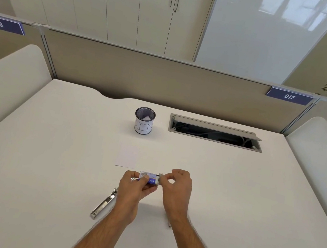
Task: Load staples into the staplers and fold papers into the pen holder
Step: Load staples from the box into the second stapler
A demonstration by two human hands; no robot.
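Item: left hand. Forearm enters from the bottom edge, angled up and to the right. Fingers are curled under a small staple box, thumb laid over its top; the box is held just above the desk, near of the pen holder.

Item: right hand. Forearm enters from the bottom edge, angled up and to the left. Thumb and forefinger pinch the grey inner tray end at the right end of the staple box; the remaining fingers are loosely curled. The two hands are close together, joined by the box.

Item: staple box. White and blue sleeve; print too small to read.

Item: stapler. Metal, lying on the desk near of the pen holder and slightly left, partly hidden by the left wrist. Whether it is opened cannot be told.

Item: paper sheet. White, flat on the desk between the pen holder and the hands.

Item: pen holder. Dark mesh cup, upright, with white paper inside.

Item: cable hatch. Set in the desk just right of the pen holder, lid raised.
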